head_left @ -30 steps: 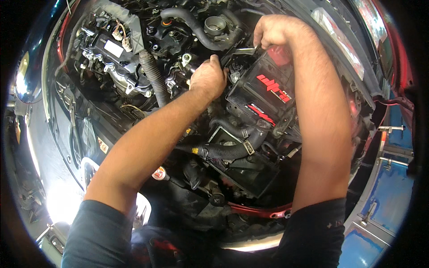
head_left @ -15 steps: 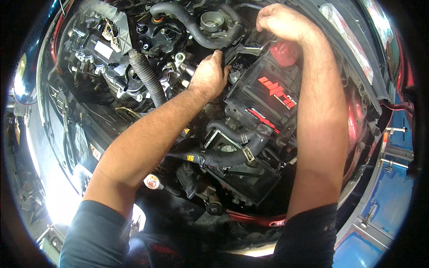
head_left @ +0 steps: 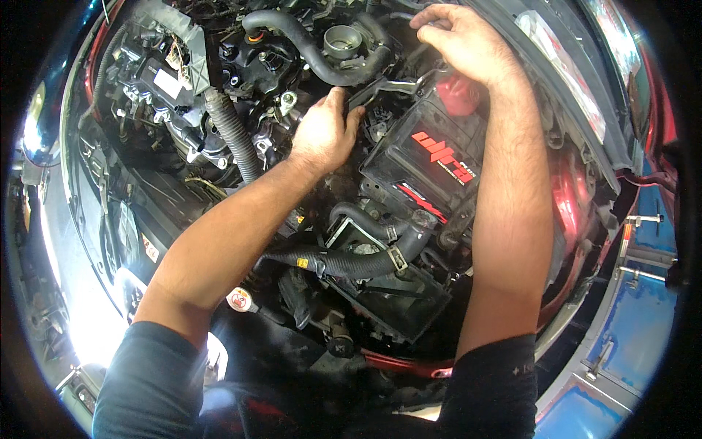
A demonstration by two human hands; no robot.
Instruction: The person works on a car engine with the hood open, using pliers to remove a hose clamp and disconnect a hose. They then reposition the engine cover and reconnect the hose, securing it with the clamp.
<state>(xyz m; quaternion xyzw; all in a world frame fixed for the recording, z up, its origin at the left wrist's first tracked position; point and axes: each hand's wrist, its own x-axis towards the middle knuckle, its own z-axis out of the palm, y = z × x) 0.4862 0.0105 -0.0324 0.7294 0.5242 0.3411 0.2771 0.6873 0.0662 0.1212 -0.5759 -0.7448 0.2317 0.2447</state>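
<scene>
My left hand (head_left: pixel 326 134) reaches in among the engine parts. Its thumb and fingers close around a dark, bar-like part (head_left: pixel 364 94) beside the battery, whose far end meets a shiny metal bracket (head_left: pixel 400 85). The palm side and several fingertips are hidden. Farther right, my right hand (head_left: pixel 462 40) is raised above the back of the black battery (head_left: pixel 413 157), near its red terminal cover (head_left: pixel 458 95). Its fingers are loosely bent and apart, with nothing visible in them.
A curved black hose (head_left: pixel 314 55) bends around a round grey opening (head_left: pixel 342 42). A ribbed hose (head_left: pixel 232 132) runs left of my left forearm. A thick coolant hose (head_left: pixel 344 262) crosses nearer me. Blue metal panels (head_left: pixel 629 307) stand at the right.
The view has shifted slightly, moving the engine bay left in the picture. My left thumb and index look wider apart around the dark part. My right hand's curled fingers have opened out.
</scene>
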